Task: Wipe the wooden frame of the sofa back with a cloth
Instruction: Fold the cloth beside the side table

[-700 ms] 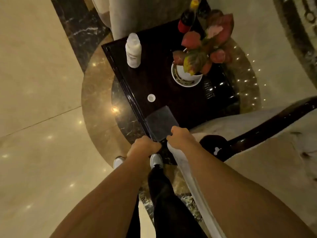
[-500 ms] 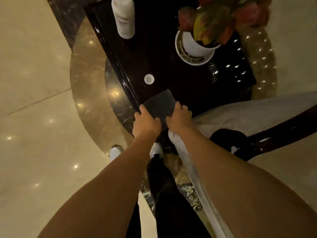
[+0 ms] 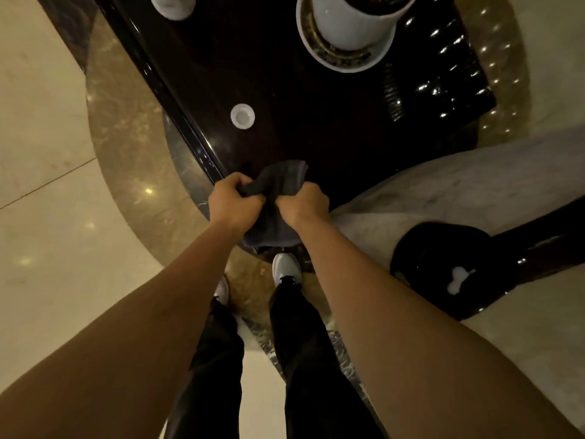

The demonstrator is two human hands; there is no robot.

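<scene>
A dark grey cloth (image 3: 278, 185) hangs bunched between my two hands at the near corner of a dark glossy side table (image 3: 316, 128). My left hand (image 3: 232, 202) grips its left edge and my right hand (image 3: 304, 204) grips its right edge, both closed on it. The sofa's dark polished wooden frame (image 3: 459, 267) curves in from the right edge, ending in a rounded scroll below my right forearm. Pale upholstery (image 3: 459, 185) lies on both sides of it.
On the table stand a white pot on a saucer (image 3: 348, 30), a small white cap (image 3: 242, 116) and the base of a white bottle (image 3: 172, 7). Glossy marble floor (image 3: 47, 217) spreads to the left. My legs and white shoes (image 3: 286, 269) are below.
The cloth lay flat on the table corner; both hands have gathered and lifted it off. The view has tilted down and closer to the table.
</scene>
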